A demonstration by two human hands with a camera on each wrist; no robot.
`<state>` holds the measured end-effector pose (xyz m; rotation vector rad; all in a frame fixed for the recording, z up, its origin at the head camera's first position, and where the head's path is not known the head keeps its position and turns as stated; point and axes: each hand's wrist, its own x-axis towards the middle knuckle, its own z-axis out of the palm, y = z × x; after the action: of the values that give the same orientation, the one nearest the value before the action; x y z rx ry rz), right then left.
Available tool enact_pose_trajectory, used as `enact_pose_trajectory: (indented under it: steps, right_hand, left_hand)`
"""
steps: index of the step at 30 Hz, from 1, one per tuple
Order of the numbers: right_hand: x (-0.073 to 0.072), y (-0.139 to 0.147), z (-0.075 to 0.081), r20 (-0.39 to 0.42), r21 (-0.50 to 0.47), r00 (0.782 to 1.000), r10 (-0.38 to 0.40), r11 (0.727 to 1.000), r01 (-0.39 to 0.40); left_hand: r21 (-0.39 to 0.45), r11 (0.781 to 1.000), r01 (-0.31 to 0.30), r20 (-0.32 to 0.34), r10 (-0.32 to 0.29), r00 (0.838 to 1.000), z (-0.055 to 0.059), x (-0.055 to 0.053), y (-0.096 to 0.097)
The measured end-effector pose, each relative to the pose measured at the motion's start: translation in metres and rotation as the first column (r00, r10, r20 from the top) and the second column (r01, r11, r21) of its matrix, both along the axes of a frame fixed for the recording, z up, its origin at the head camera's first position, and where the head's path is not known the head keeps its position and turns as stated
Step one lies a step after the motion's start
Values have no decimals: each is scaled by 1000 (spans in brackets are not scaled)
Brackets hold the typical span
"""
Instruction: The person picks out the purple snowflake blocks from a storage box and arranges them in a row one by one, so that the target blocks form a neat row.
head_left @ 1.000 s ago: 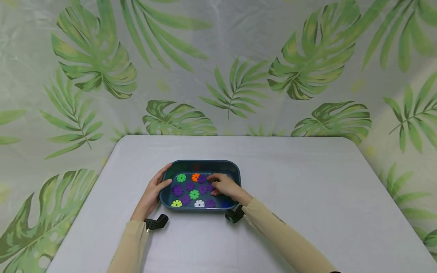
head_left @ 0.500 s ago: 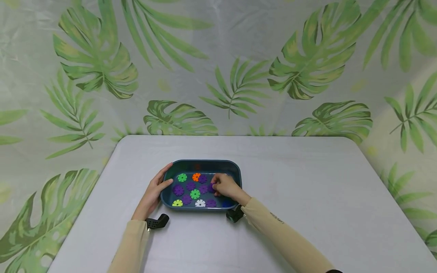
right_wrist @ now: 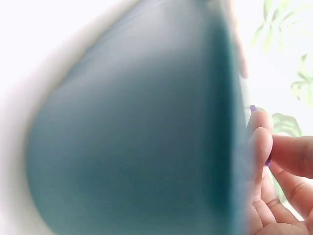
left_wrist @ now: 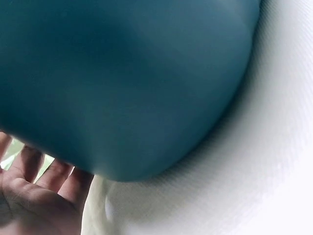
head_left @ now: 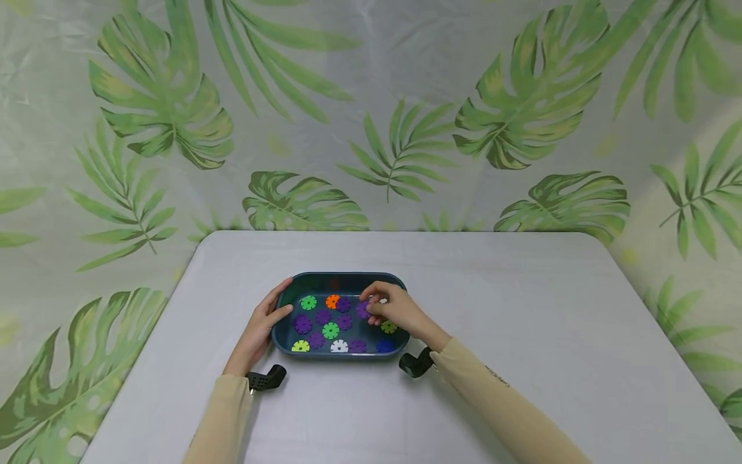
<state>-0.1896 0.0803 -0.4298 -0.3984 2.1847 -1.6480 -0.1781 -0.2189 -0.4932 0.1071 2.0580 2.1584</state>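
Note:
A dark teal tray (head_left: 348, 356) stands on the table, holding several toothed, snowflake-shaped plastic discs. My left hand (head_left: 257, 328) grips its left end, thumb over the rim and fingers along the outer wall. In the left wrist view the tray's wall (left_wrist: 146, 88) fills the middle, with my left fingers (left_wrist: 61, 174) spread against it. My right hand (head_left: 400, 312) pinches a purple snowflake disc (head_left: 362, 310) between thumb and fingers above the tray's right half. Only slivers of this purple disc (right_wrist: 268, 162) show between the fingertips in the right wrist view.
Among the discs left in the tray are a green one (head_left: 330, 330), an orange one (head_left: 332, 301), a white one (head_left: 339, 347) and a blue one (head_left: 385, 347). A white-covered table (head_left: 510, 303) surrounds the tray. Behind it hangs a leaf-patterned cloth (head_left: 417, 212).
My right hand closed on a purple disc and has lifted it, shifting slightly right and back. A yellow-green disc and the blue one now show beneath it. My left hand stays on the tray.

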Motion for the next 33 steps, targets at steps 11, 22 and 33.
enact_pose_trajectory:
  steps: [11,22,33]
  right_hand:
    - [-11,71,-11,-8,-63,985,-175,983,174]
    - [-14,107,-41,79,46,969,-232,972,229]
    - [-14,105,-40,-31,212,976,-215,953,216]
  left_hand:
    - [-27,998,49,1,-49,999,6,3,-3]
    - [5,997,78,-4,-78,997,3,3,-3]
    - [-9,998,59,-1,-59,998,2,2,-2]
